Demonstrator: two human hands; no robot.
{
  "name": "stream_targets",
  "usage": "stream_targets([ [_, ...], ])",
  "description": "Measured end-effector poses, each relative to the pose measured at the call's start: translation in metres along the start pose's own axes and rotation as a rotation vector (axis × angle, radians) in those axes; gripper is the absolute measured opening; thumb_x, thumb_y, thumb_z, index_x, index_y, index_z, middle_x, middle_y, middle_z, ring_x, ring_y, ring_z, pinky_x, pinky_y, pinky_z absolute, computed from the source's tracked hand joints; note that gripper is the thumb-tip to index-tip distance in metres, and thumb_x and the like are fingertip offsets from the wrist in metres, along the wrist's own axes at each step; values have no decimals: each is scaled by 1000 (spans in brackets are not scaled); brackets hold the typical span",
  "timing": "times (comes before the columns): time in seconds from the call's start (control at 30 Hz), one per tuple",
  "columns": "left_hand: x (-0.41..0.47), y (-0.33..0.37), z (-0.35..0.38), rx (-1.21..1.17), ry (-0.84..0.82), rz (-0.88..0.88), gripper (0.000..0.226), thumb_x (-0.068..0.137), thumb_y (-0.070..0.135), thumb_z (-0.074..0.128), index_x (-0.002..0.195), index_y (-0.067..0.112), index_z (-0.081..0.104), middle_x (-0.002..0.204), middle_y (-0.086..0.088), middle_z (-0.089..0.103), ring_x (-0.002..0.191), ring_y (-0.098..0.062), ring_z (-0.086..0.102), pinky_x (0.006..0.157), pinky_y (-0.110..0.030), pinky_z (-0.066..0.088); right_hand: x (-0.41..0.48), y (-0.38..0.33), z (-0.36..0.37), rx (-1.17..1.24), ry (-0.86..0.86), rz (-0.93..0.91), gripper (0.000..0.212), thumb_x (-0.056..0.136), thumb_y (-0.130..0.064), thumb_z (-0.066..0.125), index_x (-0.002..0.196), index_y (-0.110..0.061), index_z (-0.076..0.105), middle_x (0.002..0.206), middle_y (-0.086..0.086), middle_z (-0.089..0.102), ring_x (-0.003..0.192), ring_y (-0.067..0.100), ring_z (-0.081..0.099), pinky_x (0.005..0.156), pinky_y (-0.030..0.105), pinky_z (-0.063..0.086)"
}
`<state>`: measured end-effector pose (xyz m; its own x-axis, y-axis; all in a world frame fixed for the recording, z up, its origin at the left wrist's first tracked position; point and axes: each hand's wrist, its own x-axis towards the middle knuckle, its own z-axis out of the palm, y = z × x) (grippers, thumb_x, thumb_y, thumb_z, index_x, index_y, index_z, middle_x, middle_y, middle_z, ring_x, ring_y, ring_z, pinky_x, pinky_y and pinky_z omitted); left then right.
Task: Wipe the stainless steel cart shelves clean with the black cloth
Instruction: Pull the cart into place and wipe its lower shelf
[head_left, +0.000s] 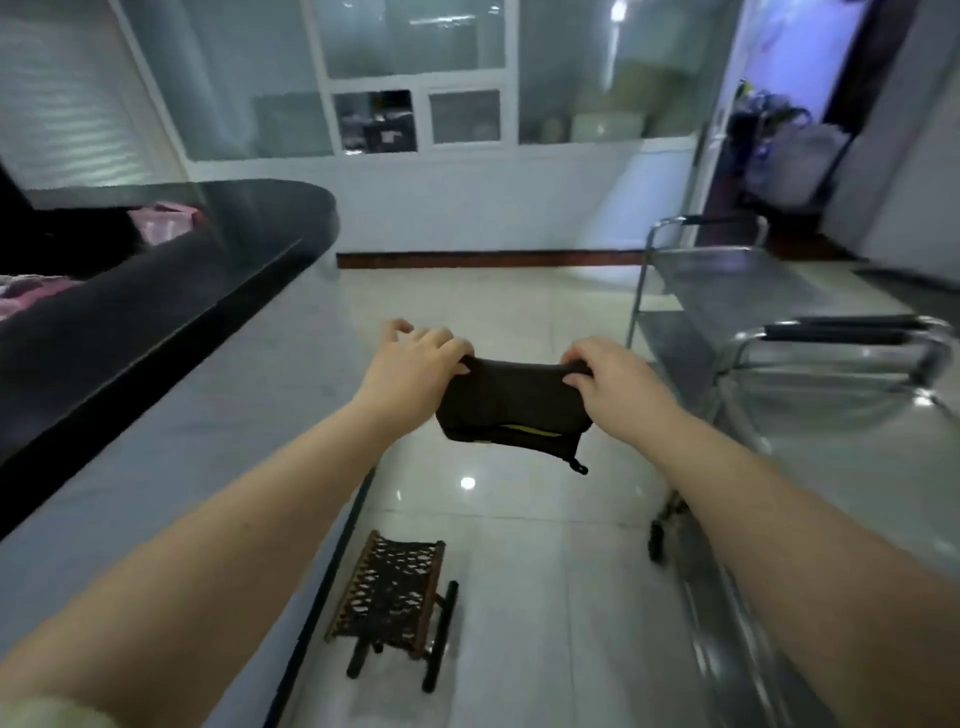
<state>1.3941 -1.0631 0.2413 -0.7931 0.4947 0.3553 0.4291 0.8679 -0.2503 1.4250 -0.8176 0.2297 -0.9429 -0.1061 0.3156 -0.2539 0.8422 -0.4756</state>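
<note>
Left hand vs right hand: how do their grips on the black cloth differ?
Left hand pinches the black cloth with some fingers splayed free; right hand curls its fingers over it. Right hand is nearer the nearest cart than left hand. Both hold its top edge mid-air.

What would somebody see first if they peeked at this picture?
Right in the middle, the left hand and the right hand hold a black cloth stretched between them in mid-air. To the right stands the shiny steel cart. A little woven stool sits on the floor tiles below the hands.
</note>
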Motion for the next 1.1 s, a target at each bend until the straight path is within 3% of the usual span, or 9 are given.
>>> stream_targets([
  [0.1,57,34,47,-123,56,115,21,101,29,44,115,28,59,111,5,62,101,-20,59,102,-41,23,-5,52,-1,-16,70,186,10,93,-17,58,102,-20,63,104,-1,57,99,21,54,88,39,46],
  [0.23,122,91,104,-215,94,289,16,99,26,50,106,24,64,103,2,65,90,-23,62,97,-42,27,-12,125,1,-13,130,356,11,93,-15,59,104,-16,64,103,-2,56,103,20,54,93,34,43],
  [0.37,187,148,148,-279,-8,362,25,102,34,38,113,31,60,113,7,62,103,-18,58,98,-39,20,-13,194,-1,-32,194,476,8,92,-15,60,97,-21,63,94,-7,52,93,14,53,81,27,38],
  [0.53,245,200,187,-338,-65,468,24,101,34,39,113,34,60,113,11,62,108,-13,55,98,-37,18,-12,257,1,-27,197,615,9,92,-15,59,98,-17,65,97,-2,57,93,15,52,86,30,43],
  [0.7,318,239,216,-495,-144,608,22,98,34,44,108,37,63,108,13,63,104,-12,54,89,-33,18,-6,300,7,-17,278,753,7,93,-13,59,97,-16,64,94,-5,54,90,12,49,82,24,38],
  [0.93,408,302,270,-657,-189,945,19,96,31,54,110,32,66,112,13,63,109,-11,54,93,-33,22,2,346,37,-17,501,1043,9,93,-14,60,97,-22,62,94,-9,52,89,10,49,78,24,37],
  [1.1,436,332,299,-756,-280,1159,14,93,29,61,104,29,69,105,11,66,105,-14,58,94,-39,30,11,340,76,16,731,1268,13,90,-7,65,103,-7,68,99,4,60,89,14,50,75,11,29],
])
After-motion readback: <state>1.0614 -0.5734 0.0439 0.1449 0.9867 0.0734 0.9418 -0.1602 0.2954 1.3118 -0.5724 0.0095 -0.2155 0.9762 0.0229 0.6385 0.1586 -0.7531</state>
